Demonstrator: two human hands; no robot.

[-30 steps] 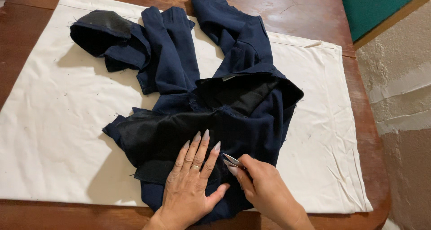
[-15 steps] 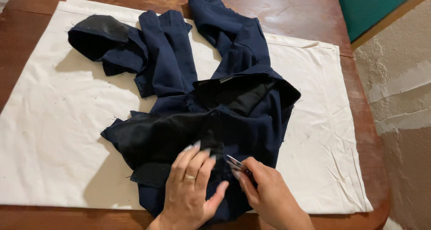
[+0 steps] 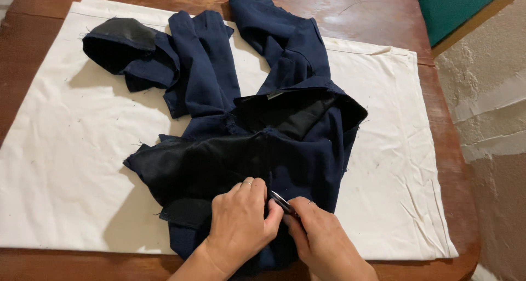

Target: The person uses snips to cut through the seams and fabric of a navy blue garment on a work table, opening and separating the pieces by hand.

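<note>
Fabric work is what we have in hand: a dark navy garment (image 3: pixel 285 122) with a black lining lies crumpled on a white cloth (image 3: pixel 66 166) spread over a reddish wooden table (image 3: pixel 383 18), and we are working at its near edge, close to the table's front. Our left hand (image 3: pixel 238 226) is curled down onto the cloth of the garment, fingers bent and pressing or pinching a fold just where the black lining meets the navy; a ring shows on one finger. Our right hand (image 3: pixel 323 240) sits just beside it, touching it, fingers closed around a small slim metal tool (image 3: pixel 282 202) whose shiny end pokes out between the two hands and points into the fold. We cannot tell whether it is a pair of small scissors or a seam tool, since most of it is hidden in the grip. We judge the step to be close work on a seam or edge of the garment, with the left hand keeping the fabric taut and the right guiding the tool's tip. The next move, as we read it, calls for a steady left-hand hold and a small, careful advance of the tip, kept clear of the left fingertips, which lie right against it.
</note>
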